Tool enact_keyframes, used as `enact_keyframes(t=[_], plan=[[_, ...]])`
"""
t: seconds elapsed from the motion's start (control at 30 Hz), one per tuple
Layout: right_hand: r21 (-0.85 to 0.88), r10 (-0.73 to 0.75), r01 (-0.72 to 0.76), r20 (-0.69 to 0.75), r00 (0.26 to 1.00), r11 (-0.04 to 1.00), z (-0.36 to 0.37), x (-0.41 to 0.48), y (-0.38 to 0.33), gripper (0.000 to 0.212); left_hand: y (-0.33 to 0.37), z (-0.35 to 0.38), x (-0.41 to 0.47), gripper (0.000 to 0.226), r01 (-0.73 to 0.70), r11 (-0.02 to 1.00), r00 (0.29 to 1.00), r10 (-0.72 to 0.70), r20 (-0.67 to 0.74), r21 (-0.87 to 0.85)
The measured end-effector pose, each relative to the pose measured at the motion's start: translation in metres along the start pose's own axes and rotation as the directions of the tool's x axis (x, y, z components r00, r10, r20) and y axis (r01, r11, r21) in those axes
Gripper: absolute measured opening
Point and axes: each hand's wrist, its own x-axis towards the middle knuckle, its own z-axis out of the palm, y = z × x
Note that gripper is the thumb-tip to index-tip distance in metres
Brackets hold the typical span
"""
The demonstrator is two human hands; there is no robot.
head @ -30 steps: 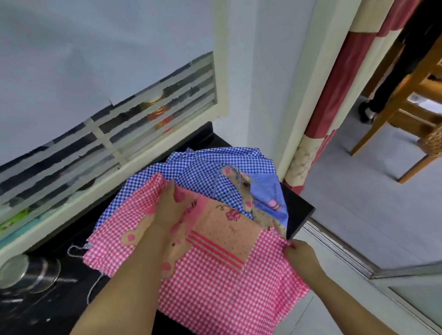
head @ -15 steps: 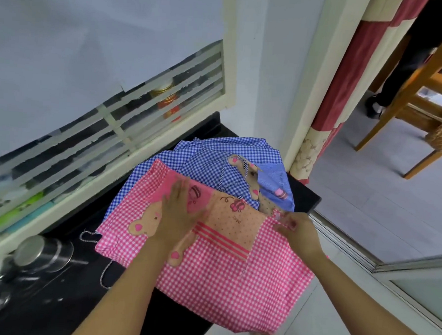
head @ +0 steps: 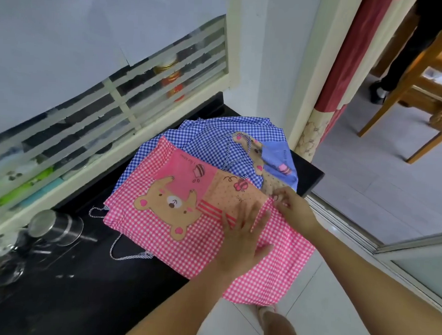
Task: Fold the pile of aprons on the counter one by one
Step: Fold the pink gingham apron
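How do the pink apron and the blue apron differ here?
The pink apron lies on top, spread fairly flat; the blue apron lies beneath it, rumpled. The left hand presses the pink apron and the right hand pinches its edge; no hand holds the blue apron. Both are gingham with bear patches.

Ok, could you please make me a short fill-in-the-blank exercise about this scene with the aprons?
1. The pink apron lies on top of the blue apron, on a ____ counter.
2. The animal printed on the pink apron is a ____.
3. The left hand lies flat; the right hand pinches the ____ apron.
Missing words: black, bear, pink.
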Motion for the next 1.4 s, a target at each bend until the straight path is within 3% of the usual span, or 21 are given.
enact_keyframes(t=[0.1, 0.17, 0.23, 0.33, 0.4, 0.47, 0.53, 0.6, 0.77, 0.9, 1.0, 1.17, 1.27, 1.33, 1.4], plan=[[0.094, 0.002, 0.017, -0.207, 0.978, 0.995, -0.001, -0.012, 0.005, 0.02, -0.008, 0.01, 0.023, 0.081, 0.062, 0.998, 0.997, -0.061, 0.054, -0.022], [0.134, 0.08, -0.03, -0.382, 0.92, 0.99, -0.001, -0.025, 0.018, 0.04, -0.01, 0.013, 0.031, 0.088, 0.08, 0.997, 0.995, -0.079, 0.053, -0.022], [0.291, 0.275, -0.155, -0.433, 0.858, 0.944, 0.003, -0.044, 0.031, 0.07, -0.009, 0.013, 0.035, 0.09, 0.094, 0.996, 0.995, -0.094, 0.045, 0.005], [0.509, 0.535, -0.362, -0.248, 0.807, 0.781, 0.023, -0.071, 0.059, 0.101, -0.006, 0.013, 0.035, 0.091, 0.095, 0.995, 0.994, -0.095, 0.044, 0.019], [0.675, 0.509, -0.396, 0.036, 0.86, 0.622, 0.044, -0.081, 0.077, 0.117, -0.006, 0.013, 0.034, 0.089, 0.1, 0.995, 0.994, -0.101, 0.042, 0.024], [0.796, 0.437, -0.472, 0.296, 0.849, 0.38, 0.062, -0.087, 0.086, 0.12, -0.008, 0.016, 0.033, 0.088, 0.1, 0.995, 0.994, -0.1, 0.033, 0.013], [0.819, 0.403, -0.528, 0.416, 0.815, 0.222, 0.073, -0.086, 0.089, 0.119, -0.008, 0.021, 0.035, 0.086, 0.09, 0.996, 0.995, -0.09, 0.039, -0.012], [0.829, 0.377, -0.536, 0.45, 0.81, 0.162, 0.081, -0.082, 0.087, 0.119, -0.008, 0.022, 0.035, 0.082, 0.085, 0.995, 0.996, -0.083, 0.031, -0.052], [0.818, 0.358, -0.567, 0.502, 0.787, 0.099, 0.078, -0.081, 0.08, 0.118, -0.008, 0.021, 0.034, 0.079, 0.09, 0.991, 0.996, -0.087, 0.028, -0.096], [0.846, 0.297, -0.522, 0.474, 0.829, 0.107, 0.056, -0.091, 0.075, 0.114, -0.006, 0.014, 0.03, 0.086, 0.122, 0.972, 0.992, -0.122, 0.015, -0.199], [0.866, 0.239, -0.471, 0.428, 0.872, 0.166, 0.028, -0.1, 0.064, 0.111, -0.005, 0.007, 0.03, 0.091, 0.153, 0.968, 0.988, -0.156, 0.001, -0.2], [0.837, 0.176, -0.413, 0.374, 0.911, 0.36, -0.023, -0.108, 0.042, 0.112, -0.002, -0.005, 0.044, 0.086, 0.177, 0.961, 0.984, -0.179, 0.011, -0.21], [0.826, 0.135, -0.377, 0.354, 0.926, 0.419, -0.04, -0.108, 0.022, 0.098, -0.003, -0.011, 0.057, 0.102, 0.204, 0.958, 0.979, -0.196, 0.059, -0.203], [0.823, 0.142, -0.35, 0.321, 0.936, 0.447, -0.05, -0.108, 0.012, 0.104, -0.002, -0.016, 0.068, 0.117, 0.2, 0.955, 0.978, -0.182, 0.099, -0.22], [0.826, 0.165, -0.34, 0.297, 0.94, 0.45, -0.061, -0.106, 0.007, 0.111, -0.001, -0.025, 0.077, 0.116, 0.203, 0.936, 0.975, -0.167, 0.143, -0.286]])
